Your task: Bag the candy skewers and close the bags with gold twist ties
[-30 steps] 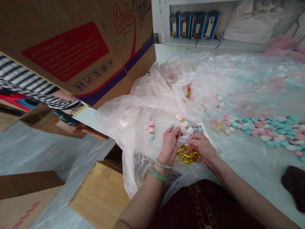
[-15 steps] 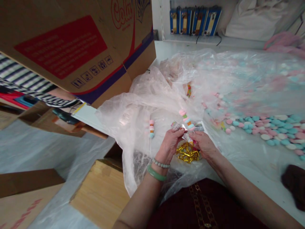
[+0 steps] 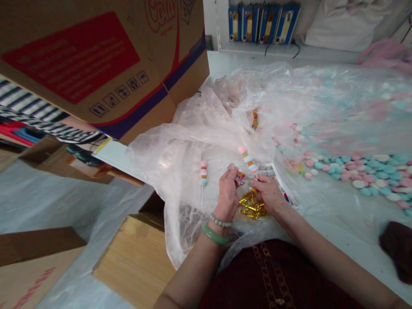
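Near the middle of the head view, my left hand (image 3: 229,189) is closed on a crumpled printed plastic wrapper (image 3: 239,177). My right hand (image 3: 268,191) pinches at the lower end of a marshmallow skewer (image 3: 247,159), a row of pink, green, orange, white and blue pieces; its stick is mostly hidden by the fingers. Just below both hands lies a small heap of gold twist ties (image 3: 252,206). A printed sheet or flat packet (image 3: 270,171) lies behind my right hand. Left of my hands, a second marshmallow skewer (image 3: 204,173) rests on the clear plastic sheeting.
Clear plastic sheeting (image 3: 193,137) spreads across the white table (image 3: 334,253). Pink, blue and white candies (image 3: 370,174) are piled at right. A large cardboard box (image 3: 154,56) stands back left, with a person's striped sleeve (image 3: 28,101) beside it. Blue binders (image 3: 268,25) line the shelf.
My hands have moved slightly apart. The wrapper in my left hand has shifted left and looks more bunched, and the skewer has tipped a little left, uncovering more of the printed sheet.
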A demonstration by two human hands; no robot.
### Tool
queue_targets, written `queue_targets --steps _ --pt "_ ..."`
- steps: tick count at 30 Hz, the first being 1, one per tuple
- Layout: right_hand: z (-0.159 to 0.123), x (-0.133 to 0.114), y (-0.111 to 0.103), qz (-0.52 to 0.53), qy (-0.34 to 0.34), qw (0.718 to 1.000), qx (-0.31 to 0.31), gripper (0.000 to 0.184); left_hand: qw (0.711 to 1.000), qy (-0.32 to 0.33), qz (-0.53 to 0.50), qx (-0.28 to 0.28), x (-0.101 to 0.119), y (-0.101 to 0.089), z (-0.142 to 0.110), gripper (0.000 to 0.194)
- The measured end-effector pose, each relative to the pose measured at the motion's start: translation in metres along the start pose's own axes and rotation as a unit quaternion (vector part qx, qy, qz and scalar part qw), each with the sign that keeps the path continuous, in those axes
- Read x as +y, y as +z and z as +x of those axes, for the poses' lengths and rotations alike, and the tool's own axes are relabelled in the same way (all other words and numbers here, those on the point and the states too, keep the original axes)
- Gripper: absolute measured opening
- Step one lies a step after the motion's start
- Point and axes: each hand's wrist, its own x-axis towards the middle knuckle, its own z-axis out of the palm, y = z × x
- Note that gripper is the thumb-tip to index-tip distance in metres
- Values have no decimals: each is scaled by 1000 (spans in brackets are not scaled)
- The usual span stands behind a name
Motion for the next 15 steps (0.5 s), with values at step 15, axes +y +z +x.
queue_targets --steps 15 --pt "3 2 6 -2 -1 1000 15 35 996 22 -21 78 10 0 9 32"
